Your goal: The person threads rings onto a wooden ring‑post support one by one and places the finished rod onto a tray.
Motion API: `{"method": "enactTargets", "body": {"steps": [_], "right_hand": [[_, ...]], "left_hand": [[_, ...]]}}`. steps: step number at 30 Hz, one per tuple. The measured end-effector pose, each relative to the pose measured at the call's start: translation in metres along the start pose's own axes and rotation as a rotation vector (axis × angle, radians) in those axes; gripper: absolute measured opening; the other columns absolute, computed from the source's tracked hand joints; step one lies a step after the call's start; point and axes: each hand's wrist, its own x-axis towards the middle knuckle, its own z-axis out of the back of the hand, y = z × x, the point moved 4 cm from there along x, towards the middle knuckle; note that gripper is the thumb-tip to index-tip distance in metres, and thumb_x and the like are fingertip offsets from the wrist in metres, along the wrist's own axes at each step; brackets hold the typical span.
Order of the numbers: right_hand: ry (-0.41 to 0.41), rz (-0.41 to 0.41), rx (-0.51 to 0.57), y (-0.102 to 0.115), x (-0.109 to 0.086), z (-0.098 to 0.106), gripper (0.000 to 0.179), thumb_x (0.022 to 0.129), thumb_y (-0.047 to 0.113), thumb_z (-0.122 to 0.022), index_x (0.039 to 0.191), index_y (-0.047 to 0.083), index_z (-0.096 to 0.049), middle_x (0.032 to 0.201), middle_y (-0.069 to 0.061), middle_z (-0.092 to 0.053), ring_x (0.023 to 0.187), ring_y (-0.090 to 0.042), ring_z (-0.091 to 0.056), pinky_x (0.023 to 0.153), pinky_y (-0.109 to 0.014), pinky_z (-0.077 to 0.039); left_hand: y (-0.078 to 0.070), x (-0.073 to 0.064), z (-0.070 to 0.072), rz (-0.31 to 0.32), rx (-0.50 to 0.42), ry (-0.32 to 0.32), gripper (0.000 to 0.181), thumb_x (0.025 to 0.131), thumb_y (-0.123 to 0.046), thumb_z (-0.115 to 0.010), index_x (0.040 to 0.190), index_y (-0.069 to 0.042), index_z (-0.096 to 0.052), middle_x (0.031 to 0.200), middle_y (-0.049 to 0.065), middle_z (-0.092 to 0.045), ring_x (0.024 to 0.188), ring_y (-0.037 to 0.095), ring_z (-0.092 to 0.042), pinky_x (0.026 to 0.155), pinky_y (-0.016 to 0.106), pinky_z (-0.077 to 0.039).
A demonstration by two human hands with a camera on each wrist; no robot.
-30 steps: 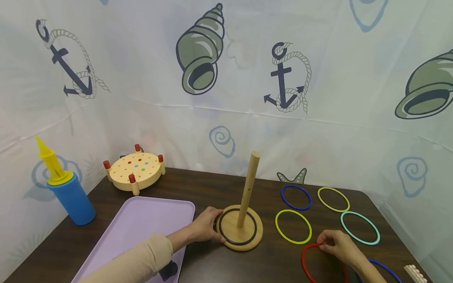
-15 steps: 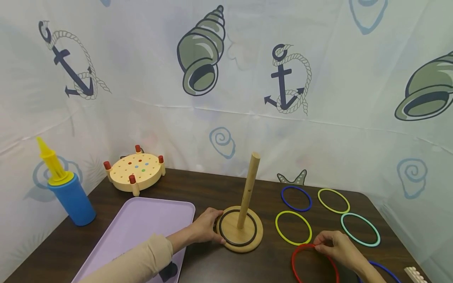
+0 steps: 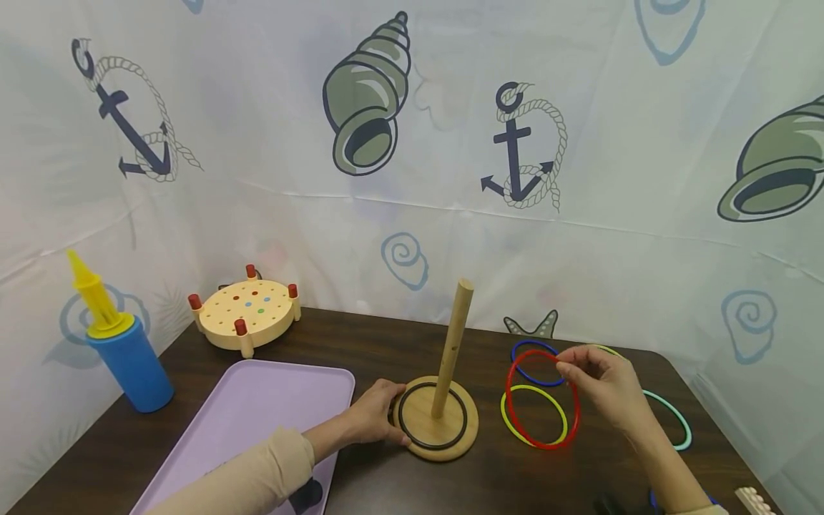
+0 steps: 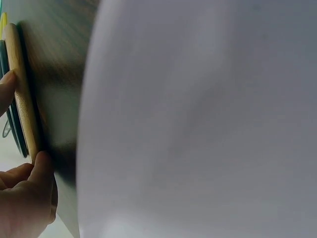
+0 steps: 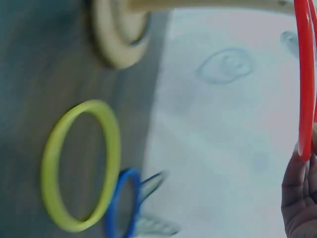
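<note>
My left hand (image 3: 373,415) grips the left edge of a round wooden base (image 3: 418,423), which carries an upright wooden peg (image 3: 453,350). A black ring (image 3: 466,418) lies on that base around the peg. Thumb and fingers stand on either side of the base's rim (image 4: 22,84) in the left wrist view. Raised over the table, my right hand (image 3: 605,383) pinches a red ring (image 3: 509,393) at its upper right. The red ring hangs upright, right of the peg, overlapping a yellow ring (image 3: 558,408) and a blue ring (image 3: 534,380) in the head view.
An aqua ring (image 3: 676,415) and partly hidden yellow and blue rings lie around the right arm. To the left are a lilac tray (image 3: 283,393), a blue and yellow pump (image 3: 131,361) and a pegged wooden disc (image 3: 247,307). A patterned cloth hangs behind the table.
My right hand has lifted the red ring off the table and carried it up and away from me. My left hand stays on the base.
</note>
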Motion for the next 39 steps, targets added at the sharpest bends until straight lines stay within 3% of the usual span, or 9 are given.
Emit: {"method": "enactTargets", "body": {"steps": [6,10,20,25,31,39], "right_hand": [[-0.105,-0.039,0.074,0.038,0.024,0.001,0.019,0.088,0.014,-0.065,0.098,-0.002,-0.064,0.077,0.009,-0.064,0.071,-0.008,-0.059,0.062,-0.017,-0.05],[-0.159,-0.047,0.16,0.057,0.039,-0.005,0.02,0.087,0.014,-0.067,0.097,-0.003,-0.064,0.075,0.008,-0.063,0.07,-0.006,-0.057,0.06,-0.017,-0.048],[-0.153,-0.043,0.288,0.087,0.078,-0.034,0.021,0.087,0.011,-0.067,0.098,-0.008,-0.064,0.071,0.011,-0.061,0.065,-0.005,-0.058,0.061,-0.017,-0.048],[-0.087,-0.085,0.294,0.08,0.085,-0.056,0.019,0.088,0.01,-0.065,0.097,-0.007,-0.064,0.073,0.005,-0.061,0.066,-0.008,-0.057,0.062,-0.018,-0.048],[0.014,-0.128,0.159,0.051,0.068,-0.091,0.012,0.087,0.007,-0.066,0.093,-0.003,-0.067,0.076,-0.014,-0.064,0.063,-0.008,-0.055,0.056,-0.02,-0.045],[0.073,-0.247,0.008,0.007,0.038,-0.131,0.004,0.081,0.006,-0.071,0.082,0.003,-0.07,0.064,-0.004,-0.063,0.054,-0.007,-0.05,0.047,-0.02,-0.04]], "left_hand": [[0.001,0.001,-0.001,-0.007,0.005,-0.004,0.084,0.06,-0.019,-0.087,0.126,0.014,-0.048,0.121,0.024,-0.049,0.113,0.034,-0.049,0.098,0.05,-0.038],[0.002,0.001,-0.002,-0.009,0.009,-0.005,0.084,0.06,-0.019,-0.087,0.126,0.014,-0.048,0.121,0.024,-0.049,0.113,0.034,-0.049,0.097,0.05,-0.039],[0.001,0.002,-0.001,-0.005,0.018,-0.001,0.084,0.06,-0.021,-0.087,0.126,0.013,-0.048,0.121,0.024,-0.05,0.113,0.034,-0.05,0.097,0.049,-0.039],[0.001,0.002,-0.001,-0.002,0.013,0.001,0.084,0.06,-0.02,-0.088,0.126,0.013,-0.048,0.121,0.023,-0.05,0.113,0.033,-0.049,0.097,0.049,-0.039],[0.002,0.002,-0.001,0.01,0.003,0.0,0.084,0.059,-0.02,-0.088,0.125,0.013,-0.049,0.121,0.023,-0.05,0.112,0.033,-0.05,0.097,0.049,-0.04],[0.002,0.002,-0.001,0.013,-0.008,0.003,0.082,0.059,-0.019,-0.088,0.125,0.011,-0.05,0.121,0.022,-0.05,0.113,0.033,-0.049,0.098,0.05,-0.039]]}}
